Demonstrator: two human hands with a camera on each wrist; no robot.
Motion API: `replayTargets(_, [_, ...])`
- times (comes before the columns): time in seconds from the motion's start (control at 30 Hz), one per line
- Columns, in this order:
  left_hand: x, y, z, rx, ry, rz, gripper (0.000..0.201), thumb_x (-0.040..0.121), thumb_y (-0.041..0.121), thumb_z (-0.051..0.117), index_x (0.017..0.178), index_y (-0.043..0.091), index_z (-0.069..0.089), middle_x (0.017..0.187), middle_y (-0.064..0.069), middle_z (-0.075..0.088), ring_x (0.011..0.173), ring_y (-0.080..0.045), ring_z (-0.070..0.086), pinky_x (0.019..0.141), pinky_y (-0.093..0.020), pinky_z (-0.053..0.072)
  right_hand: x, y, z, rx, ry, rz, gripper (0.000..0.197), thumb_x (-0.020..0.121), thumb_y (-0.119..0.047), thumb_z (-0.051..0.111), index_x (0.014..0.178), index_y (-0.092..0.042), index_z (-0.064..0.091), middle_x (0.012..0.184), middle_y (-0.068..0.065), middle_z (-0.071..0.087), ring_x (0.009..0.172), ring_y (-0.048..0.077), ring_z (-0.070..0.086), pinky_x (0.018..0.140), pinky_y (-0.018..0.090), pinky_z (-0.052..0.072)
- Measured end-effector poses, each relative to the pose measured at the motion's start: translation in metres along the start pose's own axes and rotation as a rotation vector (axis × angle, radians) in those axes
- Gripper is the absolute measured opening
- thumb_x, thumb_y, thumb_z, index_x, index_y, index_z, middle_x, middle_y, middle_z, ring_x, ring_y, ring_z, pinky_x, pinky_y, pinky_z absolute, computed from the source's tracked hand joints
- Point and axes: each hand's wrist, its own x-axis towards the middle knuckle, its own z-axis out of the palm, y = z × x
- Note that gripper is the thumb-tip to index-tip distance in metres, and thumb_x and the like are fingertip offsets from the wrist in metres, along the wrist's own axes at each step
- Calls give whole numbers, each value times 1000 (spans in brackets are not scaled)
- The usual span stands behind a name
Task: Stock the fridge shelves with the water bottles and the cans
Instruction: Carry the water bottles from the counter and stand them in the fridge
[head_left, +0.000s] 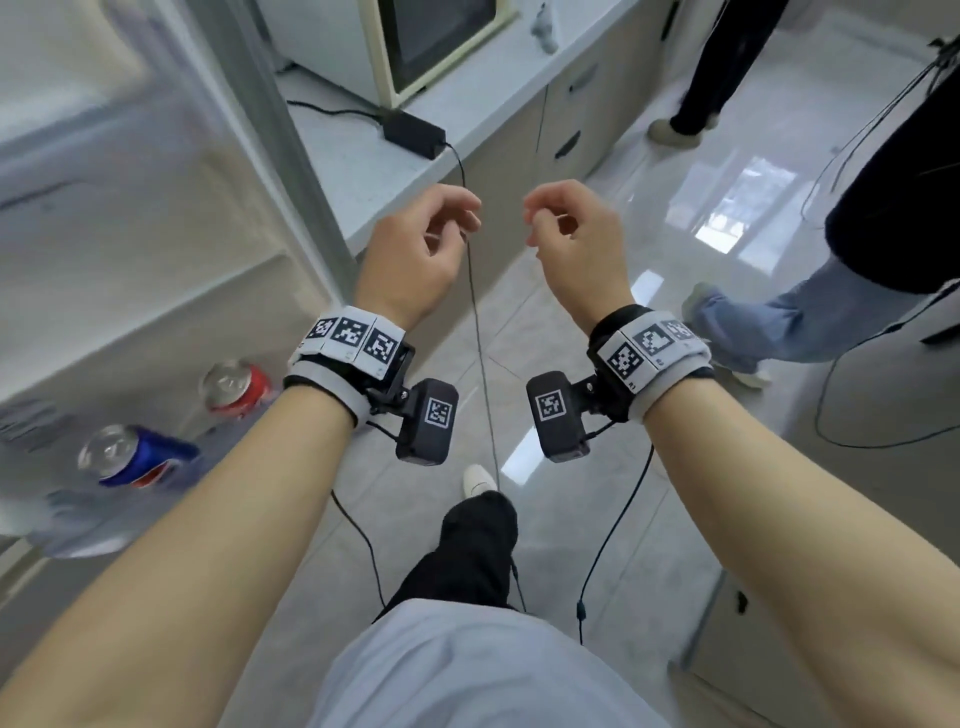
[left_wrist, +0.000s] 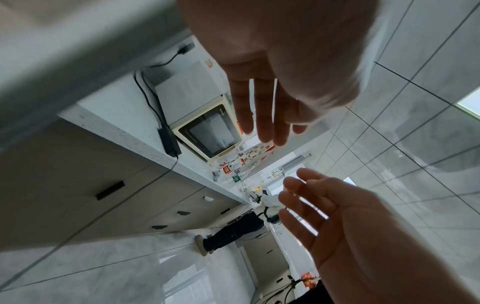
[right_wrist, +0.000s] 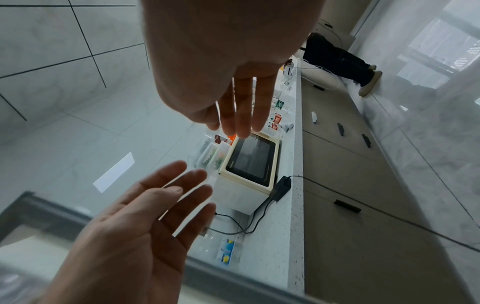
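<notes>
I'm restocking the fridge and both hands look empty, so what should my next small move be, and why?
Probably reach toward the counter for another bottle or can. The left hand and right hand both hang relaxed, holding nothing, while a red can and a blue can already stand on the fridge shelf. More drinks seem to stand further along the counter.

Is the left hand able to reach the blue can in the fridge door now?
Probably yes. The left hand is empty and relaxed, and the blue can stands below it to the left with its top exposed; only the red can stands nearby.
</notes>
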Motion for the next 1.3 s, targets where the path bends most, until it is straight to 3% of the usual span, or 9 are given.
replayTargets(0.2, [102, -31, 38, -43, 68, -51, 28, 90, 3, 47, 108, 13, 66, 92, 6, 70, 85, -3, 66, 76, -20, 54, 108, 31, -3, -44, -6, 43, 23, 86, -10, 48, 89, -24, 65, 81, -14, 65, 80, 18, 67, 76, 38, 58])
replayTargets(0.33, [169, -47, 48, -32, 112, -84, 28, 91, 3, 47, 109, 13, 65, 94, 5, 69, 88, -7, 67, 79, -24, 56, 177, 41, 6, -42, -11, 43, 23, 86, -9, 48, 90, -22, 66, 82, -12, 66, 79, 19, 67, 75, 35, 57])
replayTargets(0.53, [247, -74, 45, -21, 263, -159, 29, 90, 4, 48, 111, 13, 66, 96, 6, 69, 92, -7, 66, 80, -21, 55, 268, 44, 39, -16, -113, 12, 25, 86, -7, 48, 96, -16, 69, 87, -7, 69, 81, 14, 67, 80, 32, 57])
replayTargets(0.63, [277, -97, 39, 40, 325, -222, 29, 91, 5, 49, 112, 17, 66, 99, 7, 69, 93, -4, 64, 79, -16, 53, 315, 49, 69, 26, -204, -17, 25, 86, -8, 47, 96, -16, 68, 89, -2, 70, 83, 19, 68, 81, 40, 57])
replayTargets(0.73, [312, -126, 30, 108, 426, -295, 27, 92, 5, 51, 110, 18, 66, 99, 8, 70, 89, -2, 64, 74, -8, 48, 372, 55, 105, 59, -318, -56, 24, 88, -8, 46, 95, -17, 67, 87, -3, 69, 82, 18, 68, 78, 40, 58])
replayTargets(0.83, [343, -148, 19, 138, 510, -331, 27, 90, 3, 51, 106, 16, 67, 97, 5, 71, 89, -5, 65, 74, -11, 49, 414, 62, 137, 124, -409, -102, 24, 89, -6, 47, 94, -17, 68, 85, -5, 69, 79, 15, 68, 76, 37, 58])
replayTargets(0.97, [387, -170, 9, 183, 669, -437, 28, 89, 2, 51, 105, 18, 67, 97, 4, 71, 86, -3, 64, 74, -15, 50, 469, 61, 185, 240, -603, -112, 24, 86, -5, 48, 90, -14, 70, 83, -3, 70, 78, 20, 68, 79, 43, 58])
replayTargets(1.13, [407, -177, -21, 297, 864, -550, 31, 86, 2, 50, 107, 17, 68, 96, 6, 71, 86, -3, 64, 75, -13, 49, 503, 42, 241, 320, -871, -101, 23, 85, -9, 49, 88, -22, 67, 84, -4, 70, 81, 23, 68, 79, 46, 58])
replayTargets(1.3, [387, -189, -81, 420, 1069, -707, 33, 86, 2, 49, 105, 22, 67, 99, 10, 70, 87, 3, 61, 73, -5, 44, 510, 4, 298, 370, -1052, -123, 19, 86, -12, 51, 89, -24, 67, 86, 2, 71, 82, 24, 68, 79, 45, 59])
